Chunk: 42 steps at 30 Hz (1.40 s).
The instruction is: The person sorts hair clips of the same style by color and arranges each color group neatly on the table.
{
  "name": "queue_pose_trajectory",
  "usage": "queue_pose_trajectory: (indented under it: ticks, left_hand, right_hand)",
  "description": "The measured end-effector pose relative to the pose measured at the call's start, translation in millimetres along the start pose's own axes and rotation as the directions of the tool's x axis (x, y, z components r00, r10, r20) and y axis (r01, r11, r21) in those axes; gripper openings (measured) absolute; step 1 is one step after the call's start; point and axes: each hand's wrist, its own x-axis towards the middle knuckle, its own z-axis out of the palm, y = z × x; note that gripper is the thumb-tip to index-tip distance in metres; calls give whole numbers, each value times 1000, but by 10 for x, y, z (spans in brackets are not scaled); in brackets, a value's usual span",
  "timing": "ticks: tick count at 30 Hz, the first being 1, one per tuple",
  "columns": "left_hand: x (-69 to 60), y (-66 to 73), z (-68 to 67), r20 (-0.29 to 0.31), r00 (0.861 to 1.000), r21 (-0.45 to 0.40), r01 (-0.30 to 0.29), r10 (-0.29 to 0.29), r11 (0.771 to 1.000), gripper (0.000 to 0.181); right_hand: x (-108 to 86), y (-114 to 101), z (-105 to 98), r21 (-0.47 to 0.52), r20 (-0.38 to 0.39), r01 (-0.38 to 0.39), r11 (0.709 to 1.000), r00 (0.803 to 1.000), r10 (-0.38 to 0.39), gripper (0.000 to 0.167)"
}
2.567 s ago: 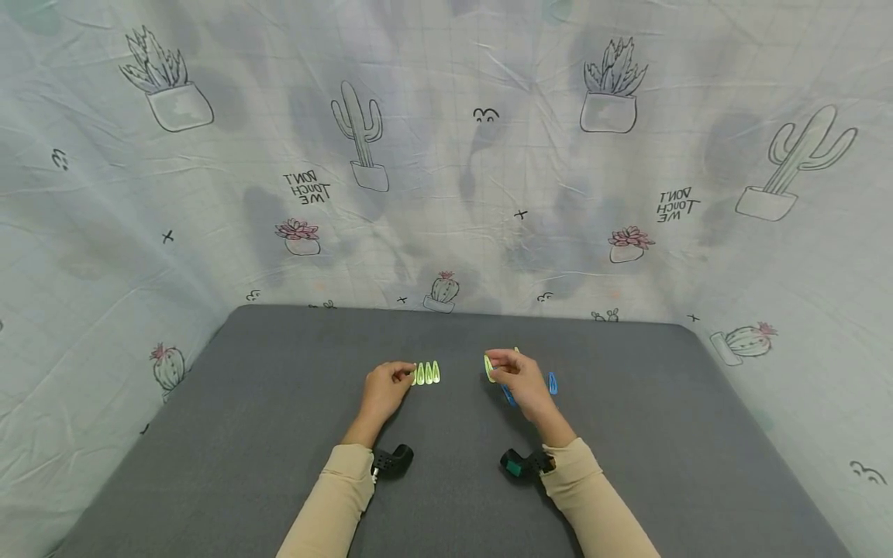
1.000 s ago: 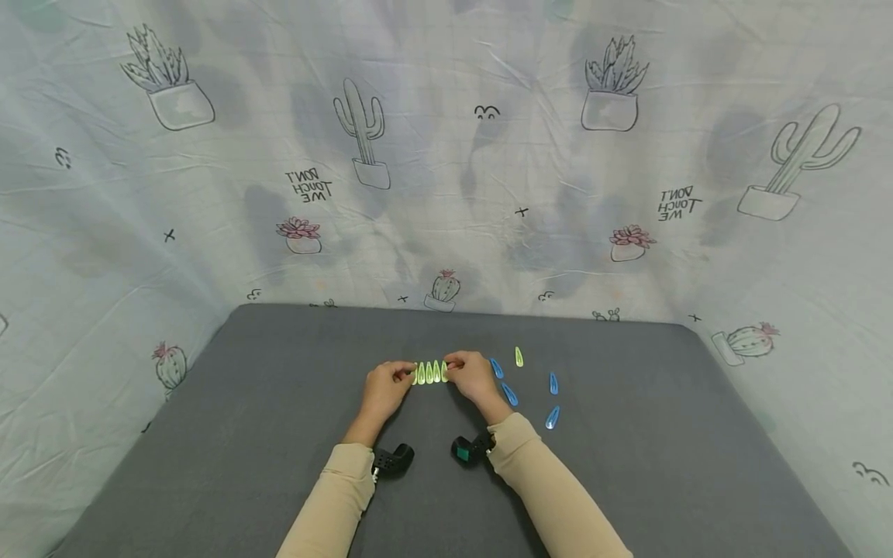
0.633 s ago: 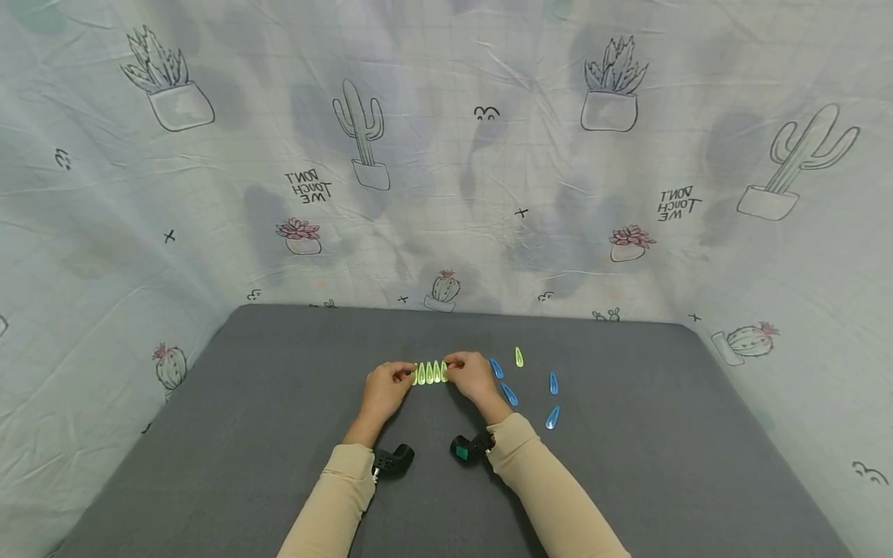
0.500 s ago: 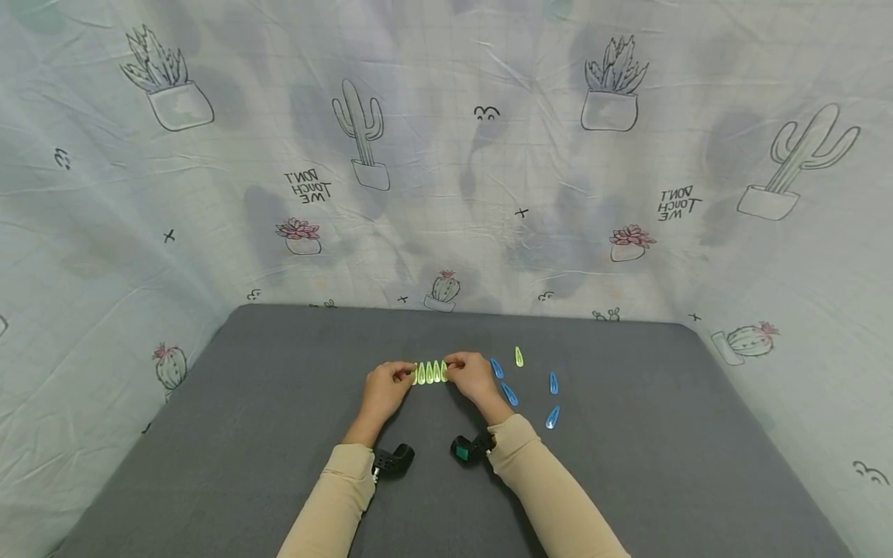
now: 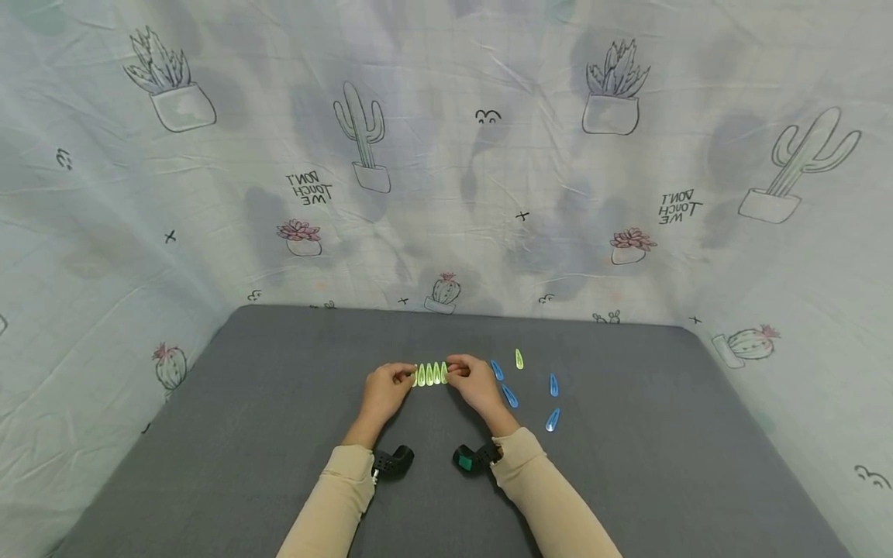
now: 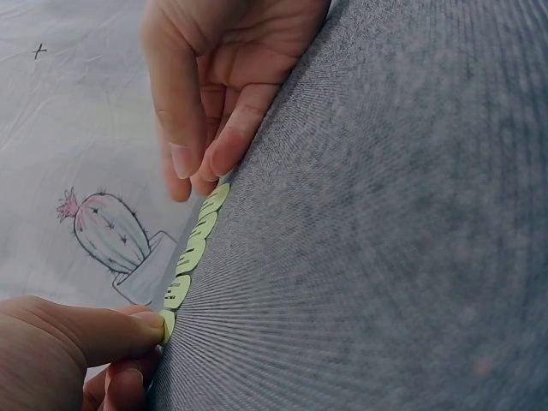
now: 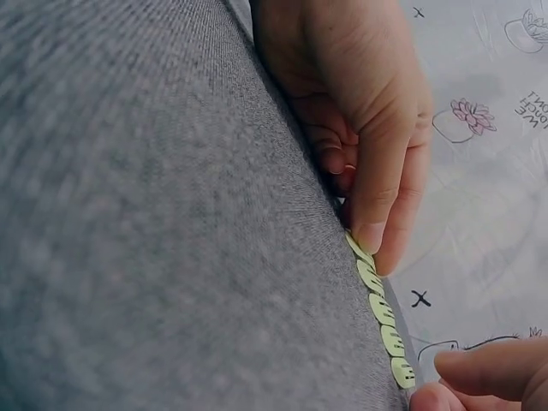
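Several yellow-green hair clips (image 5: 429, 374) stand side by side in a row on the grey table. My left hand (image 5: 385, 394) pinches the leftmost clip (image 6: 169, 325) between thumb and finger, which partly cover it. At the row's right end is my right hand (image 5: 477, 385); in the right wrist view, its fingertips (image 7: 441, 364) are parted, just off the last clip (image 7: 402, 373), with nothing between them. Right of that hand lie a single yellow-green clip (image 5: 519, 359) and several blue clips (image 5: 553, 385), spread out.
The grey table (image 5: 279, 349) reaches back to a pale curtain (image 5: 446, 155) printed with cacti and potted plants, which also hangs on both sides. Black devices are strapped at both wrists, one at the left (image 5: 394, 463) and one at the right (image 5: 474, 459).
Earlier my right hand carried a yellow-green clip left to the row's right end. Now its fingers have let go of that clip and drawn slightly away. My left hand has stayed put.
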Motion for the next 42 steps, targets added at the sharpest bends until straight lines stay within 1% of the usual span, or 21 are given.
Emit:
queue_pose_trajectory:
  ticks: [6,11,16,18,19,23,26,28,34,38,42]
  left_hand:
    - [-12,-10,2,-6,1000,-4,2,-2,1000,17]
    - [-14,-18,5,-2,1000,-2,2,-2,1000,17]
    - [-12,-23,4,1,1000,-13,-1,1,1000,17]
    - [-7,-27,3,2,1000,-16,-2,2,1000,17]
    - [-4,-29,2,3,1000,-16,0,0,1000,17]
    - [4,-25,0,7,1000,-17,3,-3,1000,17]
    - [6,-23,-1,7,1000,-18,2,-2,1000,17]
    - [7,-25,-1,6,1000,-15,0,0,1000,16]
    - [7,-23,0,1,1000,-5,0,0,1000,16]
    - [-3,-6,-2,1,1000,-9,3,-3,1000,16]
    - [-17,7,-10,7,1000,-10,9,-9,1000,16]
  right_hand:
    - [-6,28,-1,46,17,5,999,1000,-6,32]
    - [-41,9,-17,110,34,-3,994,999,-1,34]
    - [-83,-35,-63,160,25,22,987,999,-26,35]
    - [-129,-135,-125,173,27,33,984,999,-38,36]
    - [-133,-143,-147,179,22,33,983,999,-38,36]
    - [-217,-325,-321,196,22,45,980,998,-50,36]
    - [-233,-353,-435,200,8,57,978,998,-60,36]
    - [-213,-296,-494,197,-11,52,979,999,-51,37]
    - [-127,21,-635,179,-83,18,984,997,-3,39]
    - [-128,124,-744,190,-104,-8,982,994,28,41]
    - [-130,176,-836,202,-112,-41,979,992,64,42]
